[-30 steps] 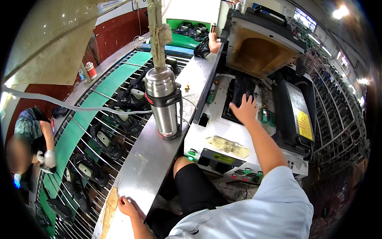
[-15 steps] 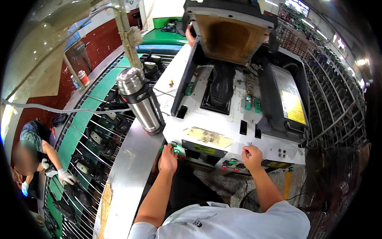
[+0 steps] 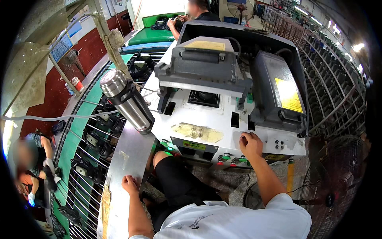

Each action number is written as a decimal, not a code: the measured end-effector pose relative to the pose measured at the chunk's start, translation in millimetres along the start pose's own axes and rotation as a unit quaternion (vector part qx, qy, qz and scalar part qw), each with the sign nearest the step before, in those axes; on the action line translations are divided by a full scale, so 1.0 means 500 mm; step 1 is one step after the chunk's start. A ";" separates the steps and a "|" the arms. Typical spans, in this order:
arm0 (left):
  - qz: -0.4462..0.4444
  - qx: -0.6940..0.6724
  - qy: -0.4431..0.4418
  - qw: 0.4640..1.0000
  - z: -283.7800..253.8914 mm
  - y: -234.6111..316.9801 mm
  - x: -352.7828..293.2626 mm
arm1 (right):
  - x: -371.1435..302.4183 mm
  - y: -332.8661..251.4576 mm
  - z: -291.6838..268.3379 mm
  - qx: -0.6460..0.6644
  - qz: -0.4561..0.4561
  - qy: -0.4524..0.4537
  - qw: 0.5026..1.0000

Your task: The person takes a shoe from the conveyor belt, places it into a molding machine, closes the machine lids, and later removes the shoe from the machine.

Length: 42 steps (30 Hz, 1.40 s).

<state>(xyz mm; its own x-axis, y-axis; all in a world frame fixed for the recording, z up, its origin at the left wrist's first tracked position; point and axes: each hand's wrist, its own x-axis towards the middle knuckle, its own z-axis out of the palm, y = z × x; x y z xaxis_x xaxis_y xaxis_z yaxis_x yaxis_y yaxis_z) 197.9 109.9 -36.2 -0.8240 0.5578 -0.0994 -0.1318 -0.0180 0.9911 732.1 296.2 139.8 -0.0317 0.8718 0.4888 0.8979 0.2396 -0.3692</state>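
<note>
My right hand (image 3: 250,146) rests with bent fingers on the front edge of the white machine (image 3: 217,115), and nothing shows in it. My left hand (image 3: 129,184) is loosely closed at the edge of the metal table (image 3: 126,153), with nothing visible in its fingers. On the machine, the left grey press cover (image 3: 205,65) is tilted down over a black tray (image 3: 203,98); a dark object inside it is mostly hidden. The right grey cover (image 3: 274,75) lies down. Lit green buttons (image 3: 167,146) sit low on the machine's front left.
A steel thermos (image 3: 126,101) stands beside the machine. Black shoes (image 3: 97,143) line a curved roller conveyor with a green belt (image 3: 63,187). One co-worker (image 3: 47,163) handles a shoe at left; another (image 3: 195,14) is behind the machine. A fan (image 3: 334,187) stands at right.
The left press cover has swung down from raised, hiding the black shoe beneath. My left hand has moved from the green button back to the metal table. My right hand stays at the machine's edge.
</note>
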 end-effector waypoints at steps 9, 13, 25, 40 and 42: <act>0.134 0.345 0.056 0.927 0.026 -0.003 -0.021 | -0.013 0.009 0.010 -0.005 -0.034 0.038 0.999; 0.165 0.343 0.058 0.923 0.034 0.013 -0.037 | -0.016 0.012 0.011 -0.002 -0.043 0.051 0.998; 0.181 0.318 0.036 0.930 0.009 -0.005 -0.025 | -0.022 0.004 -0.002 -0.014 -0.028 0.029 0.999; 0.082 0.182 -0.009 0.980 0.029 0.027 -0.055 | -0.023 0.012 -0.004 -0.006 -0.052 0.049 0.997; 0.076 0.164 -0.015 0.983 0.033 0.034 -0.062 | -0.022 0.010 -0.007 -0.004 -0.054 0.054 0.997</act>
<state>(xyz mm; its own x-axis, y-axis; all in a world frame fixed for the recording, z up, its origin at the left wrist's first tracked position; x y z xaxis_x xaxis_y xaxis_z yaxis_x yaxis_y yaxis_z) 230.4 105.7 -14.6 -0.8032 0.5936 0.0495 0.1801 0.1628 0.9701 738.5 286.5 135.4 -0.0809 0.7897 0.6082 0.8952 0.3259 -0.3040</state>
